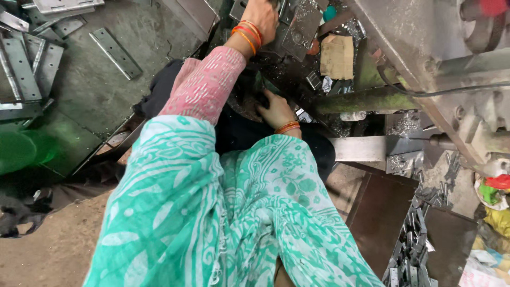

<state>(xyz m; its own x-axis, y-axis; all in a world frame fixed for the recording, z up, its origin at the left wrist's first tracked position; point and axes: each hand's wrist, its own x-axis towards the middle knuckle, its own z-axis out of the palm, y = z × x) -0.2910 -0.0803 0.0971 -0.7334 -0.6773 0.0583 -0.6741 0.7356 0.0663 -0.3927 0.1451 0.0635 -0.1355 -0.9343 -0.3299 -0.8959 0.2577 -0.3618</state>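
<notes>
Across the right side of the view we see the largest thing, a grimy grey machine (425, 48), its frame slanting from the top edge down toward the right edge, with a green bar (366, 100) jutting leftward from it. Left of the machine spreads a worn green-grey floor slab (101, 90), and along its top-left corner lie flat metal plates (24, 66), with one punched strip (115, 52) lying apart nearer the middle. Below the machine a dark brown tray (382, 212) carries a heap of small metal pieces (409, 250) along its right edge. Near the top edge, just left of the machine frame, sits a small tan cardboard box (337, 56), squarish and plain. At the lower right corner we make out crumpled packets (491, 212) in red, green and yellow. Our left hand (261, 20), wrist ringed by orange bangles (248, 33), reaches to the top edge and rests on a grey metal plate (300, 29); whether its fingers grip we cannot tell. Our right hand (276, 109) lies lower, fingers curled loosely into a dark recess, its grasp hidden.
</notes>
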